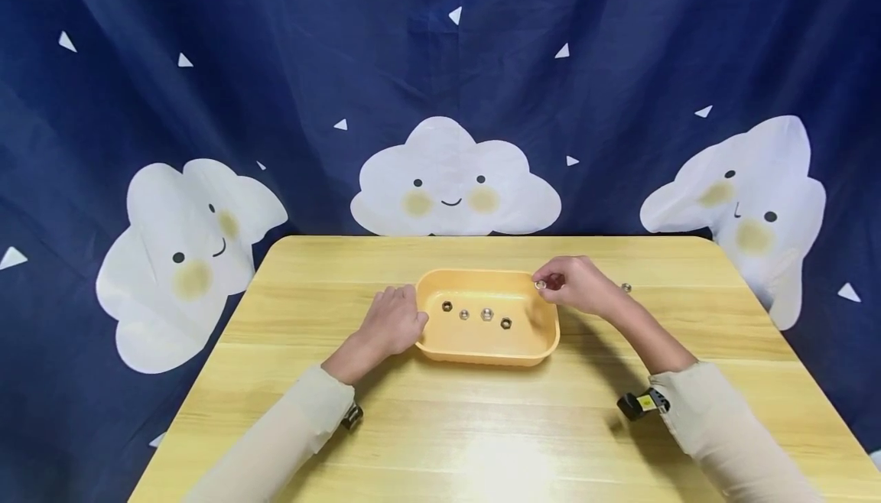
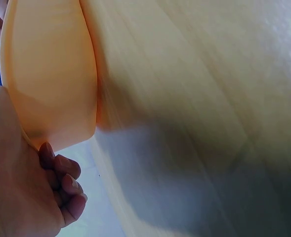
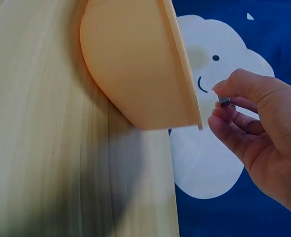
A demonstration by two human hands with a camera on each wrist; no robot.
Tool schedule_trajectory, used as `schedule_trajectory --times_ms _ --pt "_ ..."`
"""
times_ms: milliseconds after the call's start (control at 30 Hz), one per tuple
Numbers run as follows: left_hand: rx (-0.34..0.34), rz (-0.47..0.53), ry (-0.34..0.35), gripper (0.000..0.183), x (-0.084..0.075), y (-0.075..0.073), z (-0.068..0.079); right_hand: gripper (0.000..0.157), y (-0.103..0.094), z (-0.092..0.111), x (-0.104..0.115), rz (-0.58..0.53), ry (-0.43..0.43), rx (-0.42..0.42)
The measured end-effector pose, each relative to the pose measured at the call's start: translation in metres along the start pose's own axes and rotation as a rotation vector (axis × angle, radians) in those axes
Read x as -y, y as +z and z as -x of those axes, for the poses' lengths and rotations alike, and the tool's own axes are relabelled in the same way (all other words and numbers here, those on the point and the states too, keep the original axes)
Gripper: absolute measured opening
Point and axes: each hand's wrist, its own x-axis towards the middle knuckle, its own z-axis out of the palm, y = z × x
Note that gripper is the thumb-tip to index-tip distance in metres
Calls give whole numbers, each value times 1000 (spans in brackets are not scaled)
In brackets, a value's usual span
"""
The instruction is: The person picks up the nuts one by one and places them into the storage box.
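Note:
A shallow orange-yellow plastic tray (image 1: 454, 355) sits on the table, its side walls also showing in both wrist views. My left hand (image 1: 394, 321) grips the tray's left end, thumb at the rim; in the left wrist view its fingers (image 2: 71, 185) are curled beside the wall. Between thumb and fingertips, my right hand (image 1: 580, 283) pinches a small silver hex nut (image 3: 224, 100) at the tray's back right corner. Several hex nuts lie on the tray floor, among them a larger silver nut (image 1: 487, 314) and a dark nut (image 1: 506, 323).
Another small nut (image 1: 626, 287) lies on the wooden table (image 1: 330, 442), right of the tray and just behind the right forearm. A dark blue curtain (image 1: 310, 44) with clouds hangs behind the table's far edge.

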Motion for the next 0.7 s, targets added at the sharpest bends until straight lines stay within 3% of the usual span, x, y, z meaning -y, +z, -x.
schedule_trajectory --times_ms 700 --pt "-7 -20 -5 26 -3 -1 2 12 29 -21 10 -8 -32 102"
